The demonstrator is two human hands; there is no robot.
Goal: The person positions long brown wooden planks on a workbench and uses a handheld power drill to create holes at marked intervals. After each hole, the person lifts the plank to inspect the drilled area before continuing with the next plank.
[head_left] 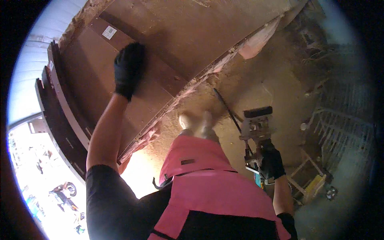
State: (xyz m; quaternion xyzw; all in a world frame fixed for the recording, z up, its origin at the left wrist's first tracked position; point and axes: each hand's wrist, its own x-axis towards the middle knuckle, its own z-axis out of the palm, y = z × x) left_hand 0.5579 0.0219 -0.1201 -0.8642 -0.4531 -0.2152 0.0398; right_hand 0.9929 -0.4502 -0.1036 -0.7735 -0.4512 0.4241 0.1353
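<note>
The left hand [129,69], in a black glove, is laid flat on a large brown board [160,48] that is stacked with other boards [60,108] leaning beside it. A power saw [257,132] is gripped by the gloved right hand [272,162] and held low beside a pink apron [208,180]. Below, two pale shoes [197,123] are seen on a sawdust-covered floor [260,84], with a thin dark cord [227,108] lying near the saw.

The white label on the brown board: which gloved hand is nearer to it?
Left. The left hand rests flat on the brown board, just below and right of the white label. The right hand is far off, gripping a power tool.
</note>
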